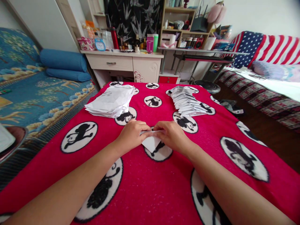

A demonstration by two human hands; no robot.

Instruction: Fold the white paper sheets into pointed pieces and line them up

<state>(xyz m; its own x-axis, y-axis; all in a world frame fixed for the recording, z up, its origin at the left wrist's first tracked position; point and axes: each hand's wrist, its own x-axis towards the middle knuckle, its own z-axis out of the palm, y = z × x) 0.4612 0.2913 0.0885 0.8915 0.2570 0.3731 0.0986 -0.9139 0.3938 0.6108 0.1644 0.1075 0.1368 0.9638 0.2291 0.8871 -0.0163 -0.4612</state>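
Both my hands rest in the middle of a red blanket (150, 187) printed with black-and-white round figures. My left hand (132, 134) and my right hand (171, 135) meet over a small white sheet of paper (152, 143), fingers curled and pressing down on its folded upper edge. A corner of the paper points toward me from between the hands. Farther back on the left lies a loose stack of white paper sheets (112, 101). Back on the right sits a fanned pile of folded paper pieces (187, 103).
A blue patterned sofa (35, 93) with blue bolsters stands to the left. Behind the blanket are a white dresser (124, 64) crowded with bottles and a clock, a shelf unit and a desk (199, 51). A bed with a flag-print cover (269, 50) is at right.
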